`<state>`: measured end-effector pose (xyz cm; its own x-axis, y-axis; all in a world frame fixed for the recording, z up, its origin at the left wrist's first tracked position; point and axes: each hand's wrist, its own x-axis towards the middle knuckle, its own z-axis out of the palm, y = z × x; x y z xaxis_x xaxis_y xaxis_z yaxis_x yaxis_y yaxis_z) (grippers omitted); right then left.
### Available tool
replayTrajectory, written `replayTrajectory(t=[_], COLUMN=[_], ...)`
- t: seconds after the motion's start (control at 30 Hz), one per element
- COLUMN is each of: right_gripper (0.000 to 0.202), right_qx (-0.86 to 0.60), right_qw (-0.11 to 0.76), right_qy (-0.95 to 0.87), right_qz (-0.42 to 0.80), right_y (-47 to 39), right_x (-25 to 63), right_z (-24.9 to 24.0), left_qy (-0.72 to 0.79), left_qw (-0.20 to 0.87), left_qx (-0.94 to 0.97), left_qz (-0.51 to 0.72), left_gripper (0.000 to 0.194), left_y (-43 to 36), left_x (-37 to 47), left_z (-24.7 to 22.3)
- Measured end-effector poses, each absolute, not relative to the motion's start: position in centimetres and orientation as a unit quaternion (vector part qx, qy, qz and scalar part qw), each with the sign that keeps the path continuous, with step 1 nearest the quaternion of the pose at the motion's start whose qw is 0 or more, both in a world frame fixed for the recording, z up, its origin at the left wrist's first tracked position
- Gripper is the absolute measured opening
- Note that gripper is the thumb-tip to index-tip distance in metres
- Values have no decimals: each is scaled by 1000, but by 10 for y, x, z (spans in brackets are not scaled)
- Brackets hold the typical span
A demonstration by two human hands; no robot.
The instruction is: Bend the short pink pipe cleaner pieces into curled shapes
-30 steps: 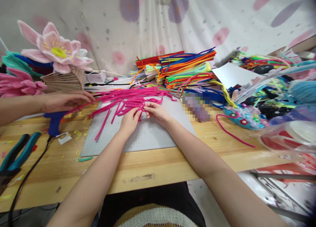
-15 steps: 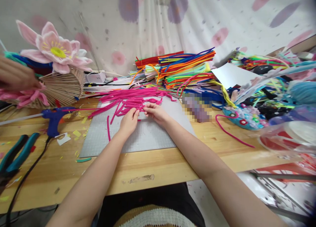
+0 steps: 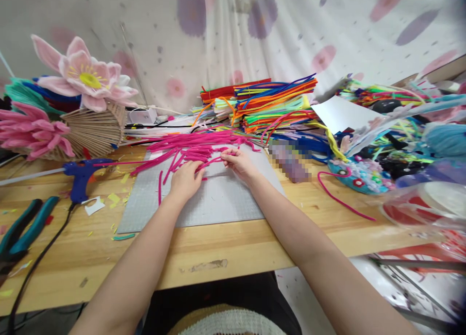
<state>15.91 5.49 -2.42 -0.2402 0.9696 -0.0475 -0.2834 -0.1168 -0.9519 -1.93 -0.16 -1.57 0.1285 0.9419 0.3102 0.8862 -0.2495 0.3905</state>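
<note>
A short magenta pipe cleaner (image 3: 212,162) stretches between my hands above the grey cutting mat (image 3: 225,204). My left hand (image 3: 186,179) pinches its left end between thumb and fingers. At the other end, my right hand (image 3: 236,161) grips it with the fingertips. Right behind my hands lies a pile of magenta pipe cleaners (image 3: 182,142), some long and some cut short. One loose magenta piece (image 3: 159,187) rests on the mat left of my left hand.
On the left are a blue glue gun (image 3: 79,177), teal-handled pliers (image 3: 32,228) and a pink fuzzy flower (image 3: 89,77). Bundles of coloured pipe cleaners (image 3: 273,102) stand at the back. A flower-covered blue piece (image 3: 358,175) and a plastic-wrapped tub (image 3: 429,204) sit on the right.
My hands have moved apart, the left slightly left and the right slightly right, with the pipe cleaner now showing between them. Another person's hand at the far left has left the view.
</note>
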Motion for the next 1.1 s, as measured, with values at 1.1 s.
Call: replayTrajectory(t=[1.1], right_gripper=[23], right_qx=[-473], right_qw=[541], right_qy=[-359], right_qz=[596], right_y=[50], right_x=[136], right_z=[-26], left_qy=[660], left_qw=[28], left_qx=[731], left_qz=[172], left_gripper=[35], left_y=[-8], left_x=[20], left_z=[-17])
